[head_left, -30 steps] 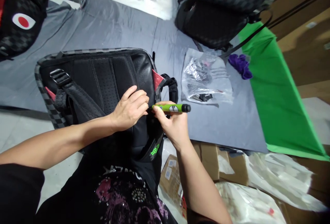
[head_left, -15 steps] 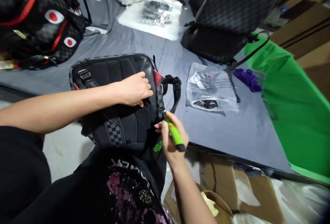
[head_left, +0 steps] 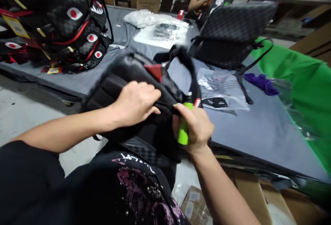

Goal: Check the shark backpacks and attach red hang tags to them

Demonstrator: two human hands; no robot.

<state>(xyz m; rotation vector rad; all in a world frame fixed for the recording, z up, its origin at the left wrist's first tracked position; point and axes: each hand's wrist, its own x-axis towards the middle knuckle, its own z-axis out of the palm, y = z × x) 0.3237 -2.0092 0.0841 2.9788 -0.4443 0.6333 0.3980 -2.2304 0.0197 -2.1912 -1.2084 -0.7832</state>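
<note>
A black backpack [head_left: 111,90] with grey checkered trim leans tilted against my body at the table edge, blurred by motion. My left hand [head_left: 138,102] is closed on its padded back panel, fingers curled over the black fabric. In my right hand [head_left: 198,125] is a lime-green cylindrical tool [head_left: 183,133] with a pale tip, its exact kind unclear. The right thumb points toward the left fingers, and a dark strip of the bag runs between the hands. Beyond them, the black top handle [head_left: 192,69] arches up near a red triangular patch [head_left: 154,71].
Stacked black backpacks with red-eyed faces [head_left: 74,13] stand at the left. Another checkered backpack [head_left: 232,25], a clear plastic bag [head_left: 222,83] and purple cloth [head_left: 262,83] lie on the grey table [head_left: 248,135]. A co-worker's arm [head_left: 201,2] shows behind; cardboard boxes [head_left: 195,204] sit below.
The backpack has tilted up and its handle side has risen. My right hand has moved right and up, turning the green tool upright. The view has shifted, showing more of the background.
</note>
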